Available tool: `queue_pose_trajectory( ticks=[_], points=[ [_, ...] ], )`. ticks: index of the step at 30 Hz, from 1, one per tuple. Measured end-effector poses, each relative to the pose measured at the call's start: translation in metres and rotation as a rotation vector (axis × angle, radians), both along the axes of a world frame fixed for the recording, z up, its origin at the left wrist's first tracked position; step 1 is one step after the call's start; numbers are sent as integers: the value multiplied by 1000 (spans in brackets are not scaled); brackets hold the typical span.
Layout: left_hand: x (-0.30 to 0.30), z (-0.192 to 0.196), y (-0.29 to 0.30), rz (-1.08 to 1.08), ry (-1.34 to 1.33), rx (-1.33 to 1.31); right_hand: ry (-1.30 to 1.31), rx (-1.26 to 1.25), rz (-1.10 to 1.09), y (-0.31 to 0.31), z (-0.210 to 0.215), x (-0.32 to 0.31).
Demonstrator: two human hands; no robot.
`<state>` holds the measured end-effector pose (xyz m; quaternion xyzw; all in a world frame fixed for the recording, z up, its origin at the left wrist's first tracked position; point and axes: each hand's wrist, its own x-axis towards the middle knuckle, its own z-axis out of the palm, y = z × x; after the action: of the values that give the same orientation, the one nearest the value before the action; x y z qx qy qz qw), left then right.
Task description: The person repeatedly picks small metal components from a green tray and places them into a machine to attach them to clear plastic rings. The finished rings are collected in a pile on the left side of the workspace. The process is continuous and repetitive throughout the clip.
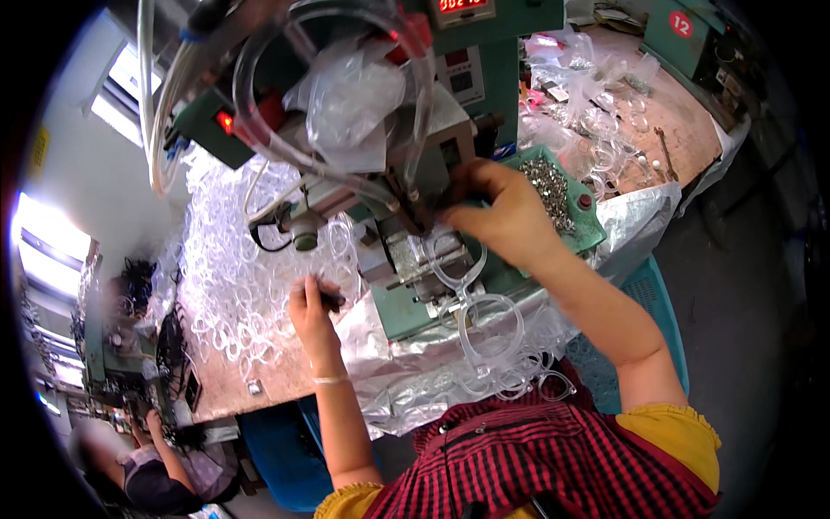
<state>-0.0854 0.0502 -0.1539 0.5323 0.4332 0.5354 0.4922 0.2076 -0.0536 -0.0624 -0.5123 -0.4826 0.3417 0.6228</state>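
My right hand (501,212) reaches up to the head of a green bench press machine (415,164), fingers closed on a clear plastic eyeglass frame (467,272) that lies on the machine's metal fixture. My left hand (311,303) is closed around a small dark knob or lever on the machine's left side. More clear frames (493,333) hang off the machine base toward my lap. A green tray of small metal screws (553,190) sits just beyond my right hand.
A big heap of clear frames (233,268) covers the bench left of the machine. Clear tubes and plastic bags (354,95) hang over the machine. Another green machine (683,35) stands far right. A blue crate (648,294) is beside me; another person (147,467) works lower left.
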Motion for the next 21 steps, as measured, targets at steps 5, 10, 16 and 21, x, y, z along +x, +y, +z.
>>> queue_pose_trajectory(
  ticks=[5, 10, 16, 21],
  points=[
    [16, -2, -14, 95, -21, 145, 80, 67, -65, -4, -2, -7],
    [59, 86, -43, 33, -209, 781, 120, 29, 42, -4, 5, -8],
    [84, 137, -51, 0, 58, 828, 143, 153, -48, -19, 16, -39],
    [84, 137, -114, -773, -82, -269, -201, 65, 5, -35, 16, -7]
  ],
)
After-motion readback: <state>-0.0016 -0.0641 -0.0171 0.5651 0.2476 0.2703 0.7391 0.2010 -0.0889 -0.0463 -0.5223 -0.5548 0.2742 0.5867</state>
